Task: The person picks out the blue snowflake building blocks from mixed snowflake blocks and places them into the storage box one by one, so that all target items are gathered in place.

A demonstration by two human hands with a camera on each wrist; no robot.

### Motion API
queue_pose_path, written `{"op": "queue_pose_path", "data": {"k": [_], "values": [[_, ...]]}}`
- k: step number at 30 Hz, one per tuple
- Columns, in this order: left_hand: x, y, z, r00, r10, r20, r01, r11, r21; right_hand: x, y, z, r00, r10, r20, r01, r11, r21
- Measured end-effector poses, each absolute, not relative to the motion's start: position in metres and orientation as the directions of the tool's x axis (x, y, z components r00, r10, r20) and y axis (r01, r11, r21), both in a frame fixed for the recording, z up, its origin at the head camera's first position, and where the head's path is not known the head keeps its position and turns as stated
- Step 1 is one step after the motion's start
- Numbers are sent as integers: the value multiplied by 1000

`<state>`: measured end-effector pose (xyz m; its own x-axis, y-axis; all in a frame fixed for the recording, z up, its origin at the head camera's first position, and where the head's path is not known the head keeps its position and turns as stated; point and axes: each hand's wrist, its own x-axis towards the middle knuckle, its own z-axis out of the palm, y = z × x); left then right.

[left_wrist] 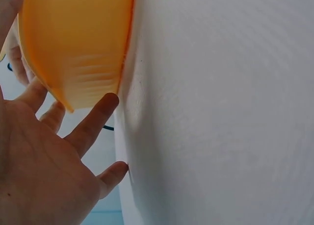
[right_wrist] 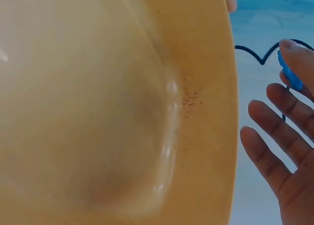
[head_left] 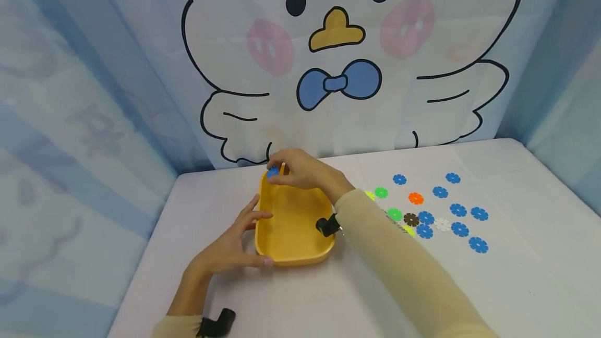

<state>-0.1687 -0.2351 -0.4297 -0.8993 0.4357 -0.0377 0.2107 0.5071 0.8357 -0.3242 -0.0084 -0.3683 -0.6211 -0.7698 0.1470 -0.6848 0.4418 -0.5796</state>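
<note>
A yellow plastic tray (head_left: pixel 296 210) with raised sides lies on the table in the head view. My left hand (head_left: pixel 227 246) rests along its left side, fingers spread, with one finger over the rim and the thumb by the near corner. In the left wrist view, the spread fingertips (left_wrist: pixel 111 100) are at the tray's outer wall. Over the tray's far left corner, my right hand (head_left: pixel 305 171) pinches a blue flower-edged disc (head_left: pixel 273 172). The right wrist view shows this disc (right_wrist: pixel 290 73) between thumb and index finger, the other fingers extended.
Several blue discs (head_left: pixel 459 210) lie flat on the white table (head_left: pixel 540 275) right of the tray, with green (head_left: pixel 381 192), orange (head_left: pixel 416 198), brown (head_left: pixel 411 219), white (head_left: pixel 442 225) and yellow ones. My right sleeve (head_left: pixel 399 254) partly covers them. A printed cloth (head_left: pixel 338 124) hangs behind.
</note>
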Motion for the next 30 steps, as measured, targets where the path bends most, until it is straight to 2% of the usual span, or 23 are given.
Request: {"op": "queue_pose_path", "data": {"k": [8,14,20,30], "values": [[-168,-235,-428,-903,427,-39,213,525,824,-330,-17,-385,-629,-774,76,-652,472,-594],[-168,-235,-430,-901,432,-42,211,520,828,-329,-19,-401,-706,-708,-17,-561,574,-597],[-166,-234,-430,-907,418,-60,193,537,821,-329,-18,-417,-746,-663,-62,-489,609,-624],[-166,-234,-431,-903,428,-32,224,533,816,-330,-16,-423,-747,-658,-89,-493,640,-590]]}}
